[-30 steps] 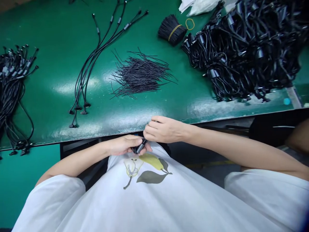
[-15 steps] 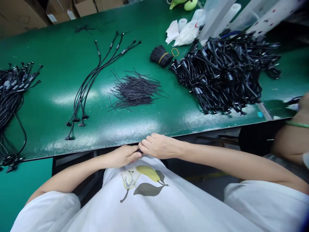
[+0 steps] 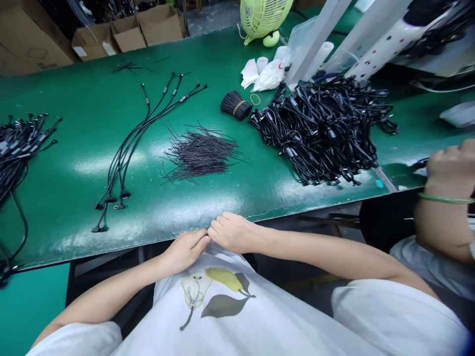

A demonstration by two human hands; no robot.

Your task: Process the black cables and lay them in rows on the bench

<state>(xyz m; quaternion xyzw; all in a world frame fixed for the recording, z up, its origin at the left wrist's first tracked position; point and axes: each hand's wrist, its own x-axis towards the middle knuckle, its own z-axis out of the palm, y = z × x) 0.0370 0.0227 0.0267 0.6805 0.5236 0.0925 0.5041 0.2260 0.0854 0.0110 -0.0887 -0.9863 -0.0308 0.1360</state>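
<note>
My left hand (image 3: 187, 249) and my right hand (image 3: 230, 232) meet at the front edge of the green table (image 3: 208, 207), close against my shirt. Both are closed, the fingertips touching; whatever they grip is hidden by the fingers. Ahead of them lies a loose pile of thin black ties (image 3: 202, 152). To its left, several black cables with connectors (image 3: 135, 133) are laid out lengthwise. A heap of bundled black cables (image 3: 322, 133) covers the table at the right, and more long cables (image 3: 22, 143) are piled at the far left.
A tie bundle (image 3: 236, 105) with a yellow band lies beside a loose rubber band (image 3: 255, 99). Behind are white plastic bags (image 3: 269, 75), a green fan (image 3: 265, 20) and grey posts (image 3: 315, 44). Cardboard boxes (image 3: 129, 32) line the far side. A co-worker's arm (image 3: 449, 183) is at right.
The view has tilted up, bringing the fan and more of the boxes into sight. My hands stay together at the table edge; the dark thing glimpsed between them before is now covered.
</note>
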